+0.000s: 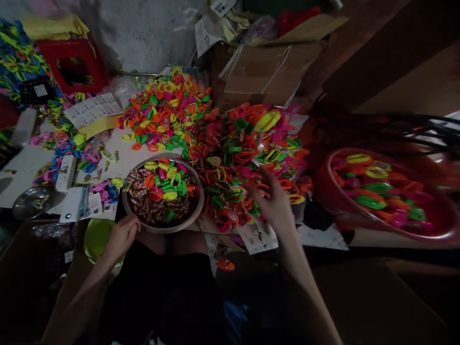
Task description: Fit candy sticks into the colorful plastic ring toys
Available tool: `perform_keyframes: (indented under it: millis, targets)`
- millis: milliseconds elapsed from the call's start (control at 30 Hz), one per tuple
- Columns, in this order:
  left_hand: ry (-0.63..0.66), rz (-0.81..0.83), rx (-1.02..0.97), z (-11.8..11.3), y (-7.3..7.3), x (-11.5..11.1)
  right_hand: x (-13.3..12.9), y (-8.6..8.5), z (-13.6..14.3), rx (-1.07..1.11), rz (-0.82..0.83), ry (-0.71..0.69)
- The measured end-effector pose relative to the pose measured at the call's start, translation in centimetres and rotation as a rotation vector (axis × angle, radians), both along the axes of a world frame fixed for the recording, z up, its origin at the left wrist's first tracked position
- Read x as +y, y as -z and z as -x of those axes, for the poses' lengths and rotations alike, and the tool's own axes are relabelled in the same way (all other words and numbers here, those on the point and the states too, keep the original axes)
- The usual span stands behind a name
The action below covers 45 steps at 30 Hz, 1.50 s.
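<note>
My left hand (121, 235) rests against the near rim of a round metal bowl (197, 207) that holds small wrapped candies and bright plastic pieces. My right hand (272, 200) reaches forward with fingers spread into a big heap of neon plastic ring toys (244, 143), orange, pink, green and yellow. The hand is blurred, and I cannot see anything held in it. A second heap of the same toys (165, 108) lies further back on the white work surface (21, 167).
A red basin (436, 230) with larger coloured rings stands at the right. Cardboard boxes (266, 72) rise behind the heaps. A red stool (74, 62), sticker sheets (93, 109), a small steel dish (30, 202) and a yellow-green bowl (96, 237) are at the left.
</note>
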<state>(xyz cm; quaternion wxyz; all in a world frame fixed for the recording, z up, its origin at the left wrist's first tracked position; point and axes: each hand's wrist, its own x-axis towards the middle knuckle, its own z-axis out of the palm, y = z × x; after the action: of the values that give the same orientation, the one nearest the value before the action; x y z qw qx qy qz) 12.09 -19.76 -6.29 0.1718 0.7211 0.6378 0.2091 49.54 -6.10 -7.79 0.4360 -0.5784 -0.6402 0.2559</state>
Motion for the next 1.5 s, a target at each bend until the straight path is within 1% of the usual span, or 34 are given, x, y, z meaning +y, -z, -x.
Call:
perform_keyframes:
  millis: [33,100,133,200,233,300,367,433,533,633,733,867,900,933,967,1033,1067,1100,1133,1167,1200,1233,1300,1333,1367,1400,1433,1500]
  targets:
    - [-0.045,0.016,0.023,0.2,0.3,-0.2,-0.1,0.9,0.9,-0.053,0.039,-0.073]
    - [-0.098,0.075,0.069,0.2,0.9,-0.6,-0.4,2.7,3.3,-0.167,0.103,-0.327]
    - [-0.103,0.105,0.085,0.1,1.2,-0.7,-0.6,3.5,4.7,-0.244,0.092,-0.441]
    - [-0.089,0.146,0.106,-0.2,1.9,-0.9,-1.0,4.8,7.5,-0.368,0.064,-0.626]
    - [-0.076,0.155,0.109,-0.4,2.2,-1.0,-1.1,5.3,8.8,-0.403,0.051,-0.692]
    - [-0.061,0.156,0.102,-0.7,2.8,-1.1,-1.3,5.9,11.1,-0.450,0.009,-0.782]
    - [-0.058,0.138,0.075,-1.1,3.3,-1.3,-1.5,6.2,12.8,-0.475,-0.033,-0.842]
    - [-0.064,0.122,0.027,-1.8,3.4,-1.4,-1.7,6.4,14.0,-0.481,-0.041,-0.897]
    - [-0.084,0.187,-0.013,-2.9,3.2,-1.7,-2.0,6.5,15.2,-0.468,0.011,-0.946]
    - [-0.069,0.265,-0.033,-3.7,3.2,-1.8,-2.2,6.3,15.8,-0.479,0.083,-0.957]
    - [-0.064,0.263,-0.043,-3.6,3.7,-2.0,-1.8,5.6,15.8,-0.472,0.146,-0.992]
    - [-0.117,0.209,0.028,-2.4,4.4,-2.2,0.2,3.3,14.3,-0.378,0.295,-1.074]
    - [-0.130,0.192,0.040,-2.0,4.5,-2.3,0.9,2.6,13.8,-0.315,0.308,-1.073]
    - [-0.137,0.175,0.047,-1.7,4.6,-2.3,1.6,2.0,13.3,-0.222,0.293,-1.032]
    - [-0.136,0.162,0.045,-1.4,4.7,-2.4,2.2,1.5,12.8,-0.110,0.265,-0.942]
    - [-0.129,0.152,0.017,-1.0,4.8,-2.5,3.2,1.1,12.3,0.081,0.202,-0.670]
    - [-0.131,0.159,-0.006,-0.8,4.8,-2.6,3.4,1.3,12.2,0.138,0.177,-0.533]
    - [-0.129,0.165,-0.034,-0.6,4.9,-2.6,3.4,1.8,12.3,0.157,0.154,-0.426]
    - [-0.124,0.161,-0.064,-0.5,4.9,-2.7,3.2,2.4,12.5,0.141,0.135,-0.366]
    - [-0.109,0.148,-0.091,-0.4,5.0,-2.7,2.8,3.2,12.9,0.093,0.115,-0.367]
    - [-0.088,0.125,-0.109,-0.4,5.0,-2.8,2.2,4.1,13.5,0.020,0.093,-0.427]
    - [-0.063,0.096,-0.116,-0.3,5.0,-2.8,1.5,4.9,14.1,-0.061,0.069,-0.542]
    - [-0.036,0.054,-0.103,-0.3,5.0,-2.7,0.2,6.4,15.6,-0.226,0.006,-0.864]
    - [-0.035,0.055,-0.093,-0.4,5.0,-2.6,-0.4,6.9,16.3,-0.310,-0.026,-1.001]
    - [-0.038,0.067,-0.085,-0.5,5.0,-2.4,-0.9,7.2,17.0,-0.392,-0.051,-1.100]
    - [-0.040,0.092,-0.083,-0.6,5.0,-2.2,-1.2,7.3,17.6,-0.471,-0.072,-1.163]
    - [-0.037,0.124,-0.083,-0.8,5.1,-2.0,-1.4,7.3,18.1,-0.546,-0.094,-1.191]
    - [-0.030,0.177,-0.082,-1.1,5.3,-1.6,-1.6,7.1,18.8,-0.686,-0.142,-1.194]
